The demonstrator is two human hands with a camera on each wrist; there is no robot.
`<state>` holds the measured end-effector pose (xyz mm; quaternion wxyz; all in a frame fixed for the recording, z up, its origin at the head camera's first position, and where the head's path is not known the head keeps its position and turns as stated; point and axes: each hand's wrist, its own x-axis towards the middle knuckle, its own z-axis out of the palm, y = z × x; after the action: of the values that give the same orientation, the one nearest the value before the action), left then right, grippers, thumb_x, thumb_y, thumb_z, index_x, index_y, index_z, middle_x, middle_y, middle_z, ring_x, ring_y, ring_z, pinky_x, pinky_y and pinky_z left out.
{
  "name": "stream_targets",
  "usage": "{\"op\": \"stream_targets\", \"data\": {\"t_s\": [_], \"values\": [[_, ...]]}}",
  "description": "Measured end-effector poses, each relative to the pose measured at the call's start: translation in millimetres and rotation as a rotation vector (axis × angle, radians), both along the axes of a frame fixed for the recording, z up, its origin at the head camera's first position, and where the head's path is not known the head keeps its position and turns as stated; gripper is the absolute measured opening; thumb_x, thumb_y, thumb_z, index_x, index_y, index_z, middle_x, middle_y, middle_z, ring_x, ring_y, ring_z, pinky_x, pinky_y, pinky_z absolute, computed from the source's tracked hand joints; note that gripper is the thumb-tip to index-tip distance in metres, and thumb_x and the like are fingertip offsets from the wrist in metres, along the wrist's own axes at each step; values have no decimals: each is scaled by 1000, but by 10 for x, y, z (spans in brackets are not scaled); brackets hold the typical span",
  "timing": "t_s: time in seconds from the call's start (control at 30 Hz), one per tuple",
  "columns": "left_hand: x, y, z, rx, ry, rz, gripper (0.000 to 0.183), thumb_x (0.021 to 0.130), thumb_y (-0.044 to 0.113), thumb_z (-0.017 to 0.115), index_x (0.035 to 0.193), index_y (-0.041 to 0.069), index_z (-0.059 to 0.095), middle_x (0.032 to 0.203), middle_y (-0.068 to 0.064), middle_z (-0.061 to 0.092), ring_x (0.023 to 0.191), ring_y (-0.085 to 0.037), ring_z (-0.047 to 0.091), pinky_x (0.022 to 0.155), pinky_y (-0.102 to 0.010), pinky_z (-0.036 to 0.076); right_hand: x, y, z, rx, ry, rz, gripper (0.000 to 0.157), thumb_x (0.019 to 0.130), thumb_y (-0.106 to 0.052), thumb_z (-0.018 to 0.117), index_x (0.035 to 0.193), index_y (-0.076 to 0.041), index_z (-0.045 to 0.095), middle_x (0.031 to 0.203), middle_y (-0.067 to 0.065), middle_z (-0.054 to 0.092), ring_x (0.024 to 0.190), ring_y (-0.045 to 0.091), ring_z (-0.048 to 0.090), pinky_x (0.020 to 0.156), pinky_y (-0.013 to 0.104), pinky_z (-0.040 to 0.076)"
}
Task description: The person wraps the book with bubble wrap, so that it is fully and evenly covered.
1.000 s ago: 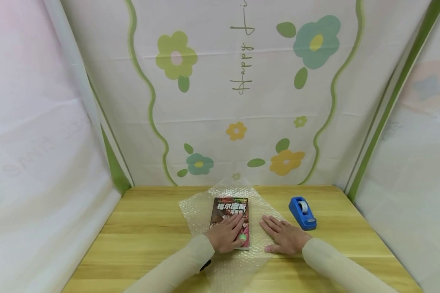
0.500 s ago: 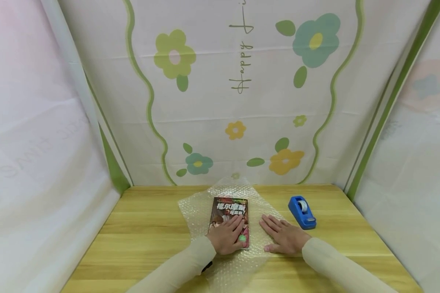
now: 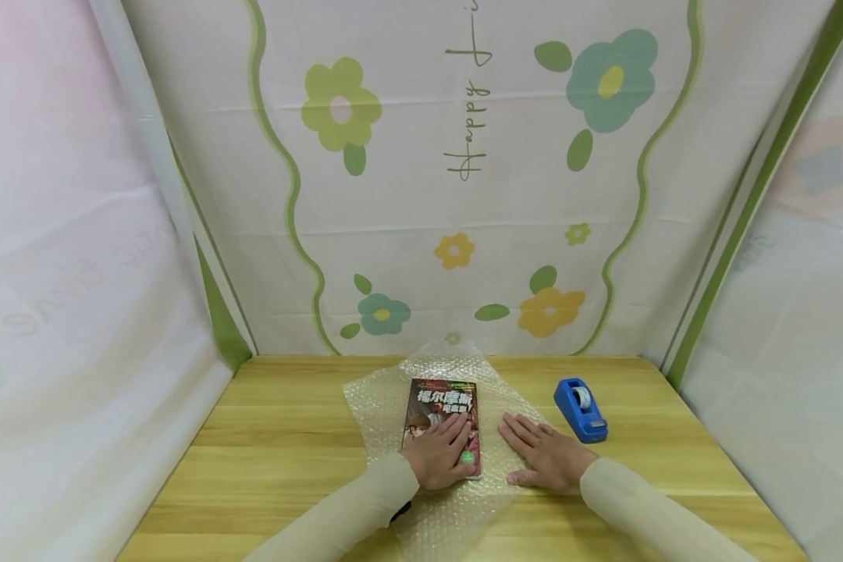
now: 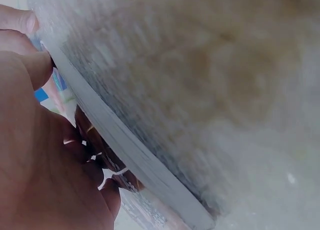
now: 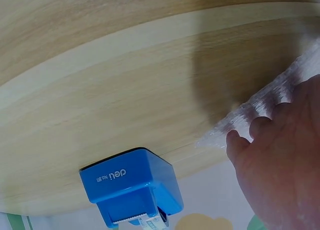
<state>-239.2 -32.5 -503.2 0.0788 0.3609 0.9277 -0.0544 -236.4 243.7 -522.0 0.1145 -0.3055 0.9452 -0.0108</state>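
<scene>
A book with a dark, colourful cover [image 3: 440, 402] lies face up on a sheet of bubble wrap [image 3: 375, 402]. My left hand [image 3: 437, 453] rests flat on the lower part of the cover, fingers extended, hiding some of it. In the left wrist view the book's page edges [image 4: 135, 145] run alongside the left hand [image 4: 60, 160], with bubble wrap beneath. Right of the book, my right hand [image 3: 544, 453] presses the bubble wrap with its fingers spread. The right wrist view has the right hand [image 5: 282, 155] at the edge of the bubble wrap [image 5: 245, 117].
A blue tape dispenser [image 3: 580, 410] stands on the wooden table [image 3: 274, 453], just beyond the right hand. White cloth walls [image 3: 407, 187] with printed flowers enclose the table at the back and both sides.
Both hands stay in place, the left on the book and the right on the bubble wrap. Only a slight shift of the head view shows.
</scene>
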Motion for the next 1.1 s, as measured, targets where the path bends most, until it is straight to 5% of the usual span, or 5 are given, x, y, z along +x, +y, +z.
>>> {"op": "stream_targets", "data": {"t_s": [0.47, 0.73, 0.87, 1.0, 1.1], "values": [[-28, 19, -120, -9, 74, -24, 76, 111, 60, 36, 169, 11, 27, 177, -4, 24, 164, -20, 24, 130, -33, 33, -44, 89, 111, -102, -59, -24, 86, 103, -64, 54, 165, -8, 35, 174, 19, 29, 160, 45, 30, 124, 68, 31], [-40, -9, -124, 4, 52, -22, 75, 112, 58, 36, 168, 10, 27, 177, -6, 24, 164, -21, 24, 130, -35, 33, -97, 304, 276, -263, -170, -182, 89, 103, -55, 61, 164, 2, 31, 171, 31, 24, 157, 54, 26, 123, 71, 28], [-14, -4, -49, -9, 35, -12, 75, 111, 57, 38, 168, 10, 27, 178, -5, 23, 165, -22, 24, 130, -34, 32, -149, 402, 331, -335, -172, -230, 87, 105, -47, 63, 160, 13, 32, 164, 36, 36, 151, 54, 37, 121, 68, 33], [-1, 6, -19, -16, 33, -5, 76, 111, 58, 39, 169, 11, 27, 178, -5, 22, 165, -21, 23, 130, -33, 32, -167, 468, 382, -384, -138, -264, 82, 104, -40, 67, 150, 22, 39, 148, 42, 52, 136, 55, 55, 110, 66, 48], [3, 14, -15, -20, 37, -5, 76, 110, 60, 38, 169, 12, 27, 178, -3, 22, 165, -19, 23, 130, -33, 32, -165, 496, 384, -428, -155, -316, 54, 102, -33, 70, 119, 17, 62, 105, 29, 71, 93, 40, 71, 80, 48, 60]]}}
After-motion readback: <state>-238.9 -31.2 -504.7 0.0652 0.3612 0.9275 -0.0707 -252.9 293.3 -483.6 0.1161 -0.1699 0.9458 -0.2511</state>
